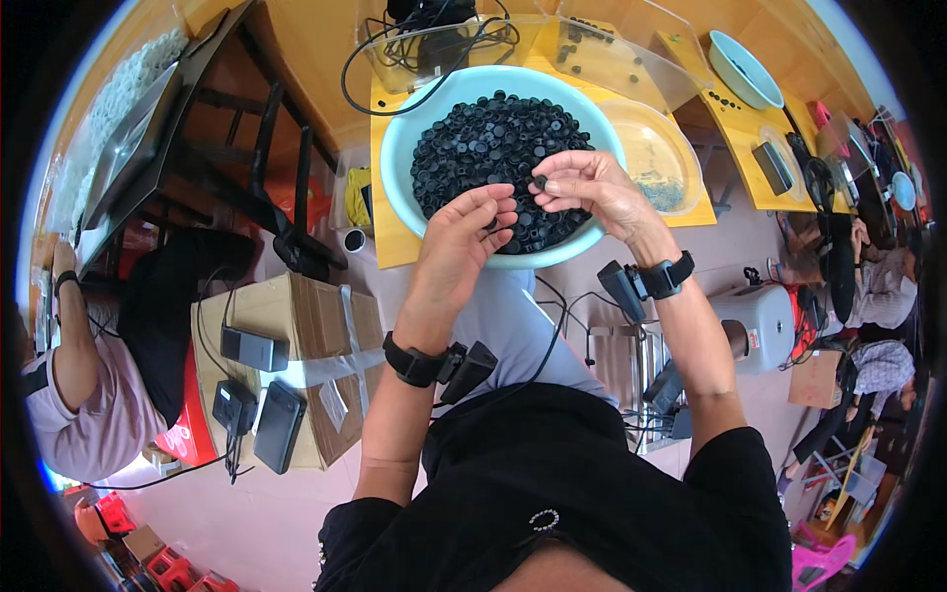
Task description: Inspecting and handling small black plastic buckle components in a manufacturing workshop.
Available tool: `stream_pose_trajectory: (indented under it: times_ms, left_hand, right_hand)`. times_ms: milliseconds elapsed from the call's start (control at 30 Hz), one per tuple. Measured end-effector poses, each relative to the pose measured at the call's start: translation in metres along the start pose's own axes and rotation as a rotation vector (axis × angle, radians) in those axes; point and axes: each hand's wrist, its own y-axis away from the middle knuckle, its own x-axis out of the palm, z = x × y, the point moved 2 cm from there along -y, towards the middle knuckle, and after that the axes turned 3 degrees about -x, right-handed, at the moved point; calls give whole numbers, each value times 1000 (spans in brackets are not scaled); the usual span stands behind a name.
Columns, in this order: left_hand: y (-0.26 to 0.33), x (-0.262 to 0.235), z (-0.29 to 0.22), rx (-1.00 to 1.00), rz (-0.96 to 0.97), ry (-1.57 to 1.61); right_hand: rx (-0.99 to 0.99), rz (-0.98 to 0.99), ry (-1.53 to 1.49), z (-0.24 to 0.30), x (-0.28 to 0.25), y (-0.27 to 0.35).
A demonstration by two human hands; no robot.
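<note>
A large pale turquoise basin (397, 148) stands on the yellow table, heaped with small round black caps (493, 138). Over the heap, my right hand (592, 192) pinches one black cap (539, 184) between thumb and fingertips. My left hand (466, 229) is just to its left, above the basin's near rim, with its fingers curled in. A bit of something dark shows among those fingers, but what it is stays hidden. The two hands are close together without touching. Each wrist wears a black strap with a small device on it.
Right of the basin lies a clear oval tray (681, 148) with small bluish bits. Behind are clear plastic boxes (621, 59) and a black cable (360, 59). A cardboard box (296, 326) carrying power banks stands at left. Other people sit at both sides.
</note>
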Motion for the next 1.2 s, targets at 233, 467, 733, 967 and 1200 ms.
stream_pose_trajectory:
  times_ms: [233,467,733,967,1200]
  left_hand:
    - [-7,20,8,7,-26,-58]
    - [-12,30,15,46,-59,-107]
    - [-18,25,20,5,-33,-14]
    - [-26,16,17,-94,25,86]
    - [-29,17,17,-126,26,52]
  right_hand:
    - [5,77,-350,2,7,21]
    - [-89,-87,-194,4,25,37]
    - [-321,-254,366,16,21,40]
    - [-218,-628,898,22,-123,13]
    - [-11,-311,1330,-30,-164,-39]
